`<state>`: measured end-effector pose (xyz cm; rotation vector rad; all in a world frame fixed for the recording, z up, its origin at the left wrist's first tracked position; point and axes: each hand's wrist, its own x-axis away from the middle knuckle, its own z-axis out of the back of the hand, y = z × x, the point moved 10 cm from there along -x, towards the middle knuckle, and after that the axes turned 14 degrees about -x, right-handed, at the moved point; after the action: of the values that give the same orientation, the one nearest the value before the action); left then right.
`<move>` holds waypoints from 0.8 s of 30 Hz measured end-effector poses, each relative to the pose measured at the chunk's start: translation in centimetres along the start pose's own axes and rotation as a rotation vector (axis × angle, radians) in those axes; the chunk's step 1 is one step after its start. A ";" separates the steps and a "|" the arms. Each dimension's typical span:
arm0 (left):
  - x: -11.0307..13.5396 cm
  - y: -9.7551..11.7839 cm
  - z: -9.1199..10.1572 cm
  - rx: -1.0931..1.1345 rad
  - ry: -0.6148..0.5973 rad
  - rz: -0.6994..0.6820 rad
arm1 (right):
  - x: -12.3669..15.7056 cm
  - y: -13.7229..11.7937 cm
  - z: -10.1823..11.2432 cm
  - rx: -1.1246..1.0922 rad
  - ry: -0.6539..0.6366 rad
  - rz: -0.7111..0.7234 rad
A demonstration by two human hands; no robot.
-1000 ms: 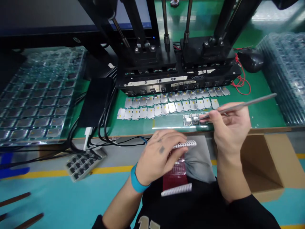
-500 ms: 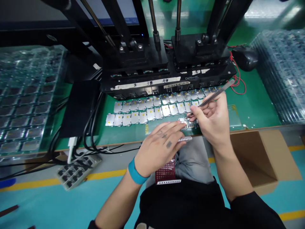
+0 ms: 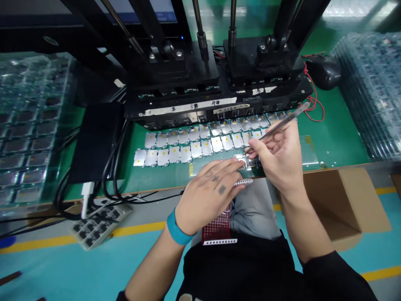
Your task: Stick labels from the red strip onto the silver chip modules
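Observation:
My right hand (image 3: 280, 157) pinches metal tweezers (image 3: 283, 123), whose tips point down at a small bare circuit board (image 3: 244, 160) near the front edge of the green mat (image 3: 332, 138). My left hand (image 3: 209, 192) lies palm down with its fingers stretched toward that same board, over a white perforated strip (image 3: 243, 182) and a red sheet (image 3: 217, 228) on my lap. Whether the left fingers grip the strip is hidden. Two rows of silver shielded modules (image 3: 194, 144) with yellow dots lie on the mat behind the board.
A black test fixture (image 3: 216, 83) with posts stands behind the modules. Clear trays of parts sit at the left (image 3: 28, 125) and stacked at the right (image 3: 372, 88). An open cardboard box (image 3: 341, 205) is at the lower right; a black mouse (image 3: 324, 71) and cables (image 3: 112, 167) lie nearby.
My left hand has reached forward from my lap toward the bare board. My right hand has swung the tweezers from nearly flat to steeply tilted and moved left over the board.

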<state>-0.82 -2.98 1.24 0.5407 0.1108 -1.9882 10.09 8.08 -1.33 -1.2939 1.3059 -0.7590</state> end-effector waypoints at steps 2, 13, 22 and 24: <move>0.0 0.0 0.0 0.003 0.002 0.003 | 0.1 0.0 0.0 0.000 -0.004 0.004; 0.1 0.0 -0.1 0.007 0.000 0.014 | 0.7 -0.5 0.0 0.059 -0.075 0.087; 0.0 0.0 0.0 0.001 0.008 0.013 | 0.6 -0.6 0.2 0.006 -0.043 0.094; 0.0 0.0 0.0 0.005 0.007 0.016 | 0.6 -0.6 0.2 0.014 -0.047 0.092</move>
<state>-0.83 -2.95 1.20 0.5500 0.1055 -1.9713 10.56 7.41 -0.96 -1.2248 1.3107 -0.6690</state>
